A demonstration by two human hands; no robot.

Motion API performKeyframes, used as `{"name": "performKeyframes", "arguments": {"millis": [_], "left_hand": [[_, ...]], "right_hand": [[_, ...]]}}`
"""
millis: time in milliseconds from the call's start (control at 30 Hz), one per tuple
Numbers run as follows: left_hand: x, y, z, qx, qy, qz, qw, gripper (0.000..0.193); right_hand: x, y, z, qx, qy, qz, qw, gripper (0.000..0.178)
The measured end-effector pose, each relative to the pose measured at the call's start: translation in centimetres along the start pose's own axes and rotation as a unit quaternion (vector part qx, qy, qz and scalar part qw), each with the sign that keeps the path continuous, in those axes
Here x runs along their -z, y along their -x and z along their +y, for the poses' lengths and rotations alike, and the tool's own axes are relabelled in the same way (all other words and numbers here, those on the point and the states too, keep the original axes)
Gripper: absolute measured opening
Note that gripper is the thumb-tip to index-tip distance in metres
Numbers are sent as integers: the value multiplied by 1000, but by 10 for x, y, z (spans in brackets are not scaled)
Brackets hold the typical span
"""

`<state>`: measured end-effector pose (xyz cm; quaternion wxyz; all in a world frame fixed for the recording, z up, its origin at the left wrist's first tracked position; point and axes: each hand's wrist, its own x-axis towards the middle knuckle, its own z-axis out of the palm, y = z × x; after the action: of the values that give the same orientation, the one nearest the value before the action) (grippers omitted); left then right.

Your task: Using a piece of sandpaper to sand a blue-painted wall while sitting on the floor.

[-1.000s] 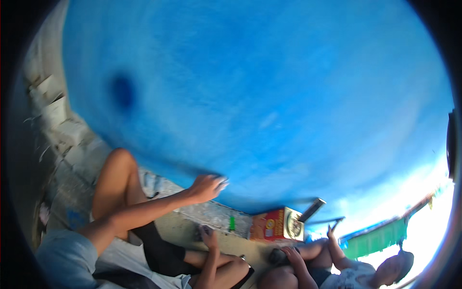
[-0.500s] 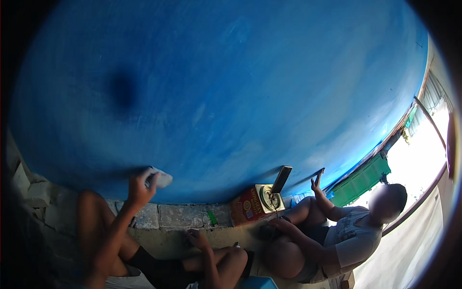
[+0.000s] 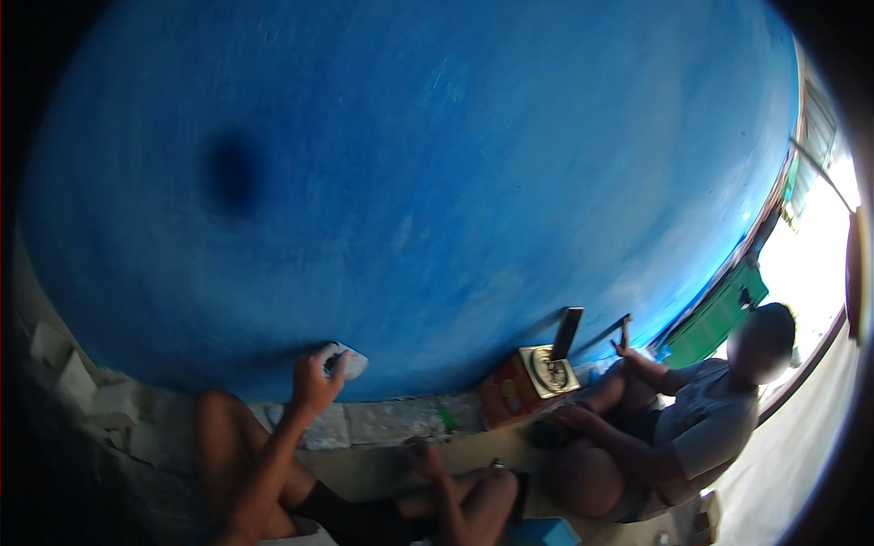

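Your left hand (image 3: 320, 371) has its grip clamped on the pad (image 3: 353, 362), a pale, flat piece pinched between thumb and fingers. The pad is at the lower part of the blue wall (image 3: 428, 191), above the ledge (image 3: 387, 421), a dark shadow just to its left. Whether its whole face touches the wall, I cannot tell.

Compared with one second ago: the pad is farther left along the wall, well apart from the tin (image 3: 512, 393); then your left hand was nearer to it. Compared with half a second ago: pad and tin sit lower and more to the right in view, but their spacing is nearly the same, so most of that shift is the view's own. Your left hand's pinch looks unchanged.

Your right hand (image 3: 422, 457) is low, near your right knee (image 3: 490, 499), fingers seemingly curled. Too dark to tell whether its grip is apart or closed on something.

The tin is red with a gold top; a dark bar (image 3: 568, 333) rises from it, as before. A green scrap (image 3: 447, 419) lies on the ledge, left of the tin. On the right, a seated co-worker (image 3: 706, 414) has one hand raised at the wall, also as half a second ago.
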<state>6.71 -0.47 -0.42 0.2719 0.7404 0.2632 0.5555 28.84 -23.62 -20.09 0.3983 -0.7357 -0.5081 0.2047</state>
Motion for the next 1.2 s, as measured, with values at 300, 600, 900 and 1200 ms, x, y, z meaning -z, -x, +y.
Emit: {"name": "performKeyframes", "arguments": {"millis": [300,600,900,1200], "left_hand": [[10,-9,-11,-21,8,-16,1000,21],[13,-12,-9,1,23,-42,999,24],[16,-12,-7,32,16,-65,997,20],[13,-13,-8,-17,23,-29,999,20]], "right_hand": [[210,33,-307,223,254,483,808,18],[240,62,-392,269,316,424,805,23],[251,78,-391,258,308,431,808,30],[302,101,-382,224,327,484,780,38]]}}
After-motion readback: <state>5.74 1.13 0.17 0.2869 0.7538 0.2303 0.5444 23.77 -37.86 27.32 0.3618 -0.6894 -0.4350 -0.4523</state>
